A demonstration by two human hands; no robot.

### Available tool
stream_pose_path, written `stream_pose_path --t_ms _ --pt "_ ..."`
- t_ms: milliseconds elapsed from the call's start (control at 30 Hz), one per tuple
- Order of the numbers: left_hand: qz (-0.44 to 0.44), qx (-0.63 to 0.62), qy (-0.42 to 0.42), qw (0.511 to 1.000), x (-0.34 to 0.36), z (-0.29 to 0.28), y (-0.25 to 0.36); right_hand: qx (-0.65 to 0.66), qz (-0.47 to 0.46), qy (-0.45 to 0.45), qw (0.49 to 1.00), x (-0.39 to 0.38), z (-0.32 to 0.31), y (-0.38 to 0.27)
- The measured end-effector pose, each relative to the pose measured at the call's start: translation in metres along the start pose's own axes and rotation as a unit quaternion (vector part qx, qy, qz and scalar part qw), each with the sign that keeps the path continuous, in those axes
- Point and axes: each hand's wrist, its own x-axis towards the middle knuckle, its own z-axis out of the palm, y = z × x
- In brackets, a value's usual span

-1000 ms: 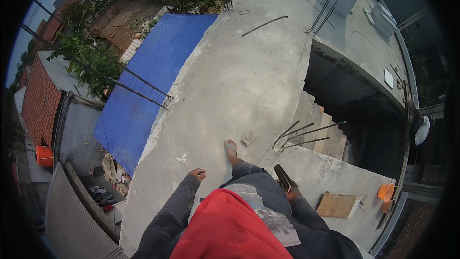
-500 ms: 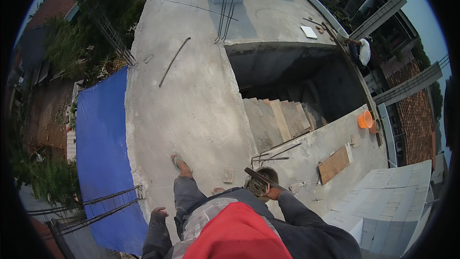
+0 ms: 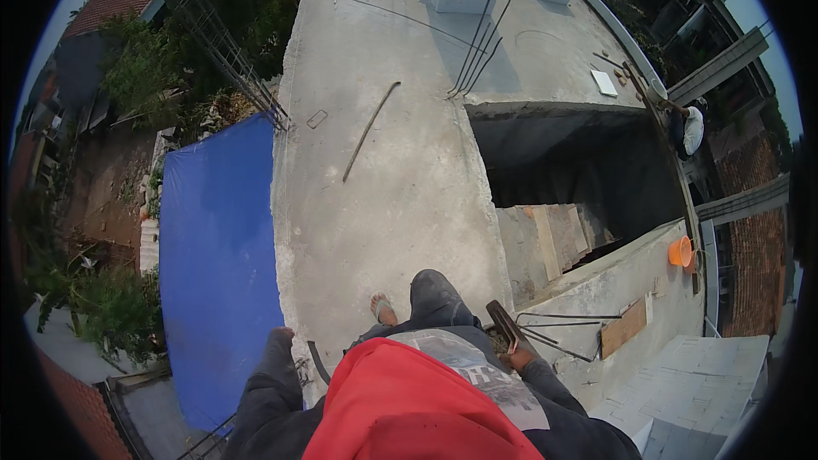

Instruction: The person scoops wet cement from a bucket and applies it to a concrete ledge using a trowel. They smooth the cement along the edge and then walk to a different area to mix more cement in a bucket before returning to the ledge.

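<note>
My right hand [image 3: 516, 358] is closed on a long, flat brown hand float [image 3: 506, 324], held tilted beside my right hip. Rough grey material [image 3: 496, 340] shows just under the float; my shirt hides most of it. My left hand [image 3: 283, 334] hangs out to the left near the slab's edge, small in view, its fingers loosely apart with nothing seen in them. A dark curved strip [image 3: 318, 363] shows between that hand and my clothes. My sandalled foot [image 3: 383, 308] stands on the concrete slab [image 3: 383, 230], and my other knee [image 3: 436, 298] is raised forward.
A stairwell opening [image 3: 579, 162] drops away on the right. Bent rebar [image 3: 562, 321] juts by its near corner; upright rods [image 3: 479, 55] stand beyond. A blue tarp [image 3: 217, 273] lies past the left edge. An orange bucket [image 3: 679, 251], board [image 3: 624, 330] and another person [image 3: 692, 130] are right.
The view has shifted, so the slab and stairwell sit farther right. My knee has come forward. The float stands steeper, and the mortar container below it has mostly gone behind my body.
</note>
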Motion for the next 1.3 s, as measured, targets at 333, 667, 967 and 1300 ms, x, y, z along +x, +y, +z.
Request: stream_pose_path --t_ms 333,667,967,1300 --pt "0.144 -0.165 0.059 0.974 0.294 -0.249 0.392 0.063 -0.027 0.033 0.997 0.149 -0.114 -0.131" --pt "0.043 -0.077 -0.076 0.993 0.413 -0.293 0.523 0.222 0.114 0.108 0.962 0.260 -0.351 -0.279" --pt "-0.034 -0.254 -0.266 0.929 0.465 -0.411 0.747 0.256 0.067 0.168 0.950 0.350 -0.560 -0.380" --pt "-0.004 -0.391 -0.016 0.920 0.748 -0.663 0.852 0.262 0.109 0.144 0.948 0.448 -0.734 -0.515"
